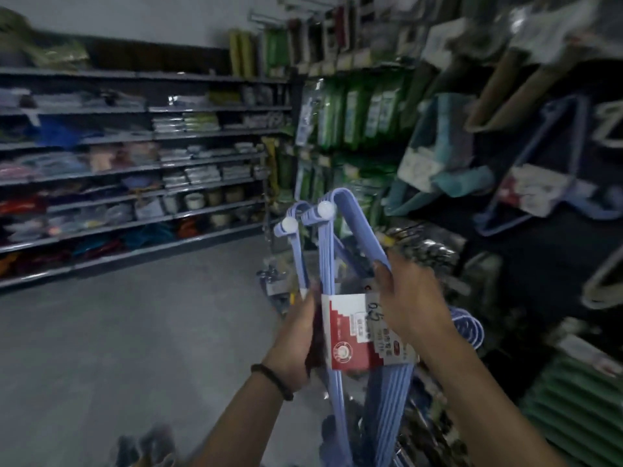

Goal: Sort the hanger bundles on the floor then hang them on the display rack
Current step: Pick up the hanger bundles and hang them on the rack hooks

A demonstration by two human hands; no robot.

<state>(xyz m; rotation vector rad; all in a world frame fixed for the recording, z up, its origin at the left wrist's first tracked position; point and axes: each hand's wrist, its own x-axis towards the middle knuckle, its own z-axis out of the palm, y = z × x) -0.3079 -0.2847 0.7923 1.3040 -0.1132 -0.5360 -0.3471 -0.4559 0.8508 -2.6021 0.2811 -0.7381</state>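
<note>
Both hands (pixel 354 318) raised, fingers (pixel 384 281) curled.

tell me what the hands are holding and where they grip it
Both hold a bundle of blue hangers: the left hand at its edge beside the red label, the right hand on the upper arm.

The grey floor (pixel 135 332) at the left is open and gives free passage. At the right, the display rack (pixel 505 230) is crowded with hanging goods, and green packets (pixel 357 116) block the way ahead.
</note>
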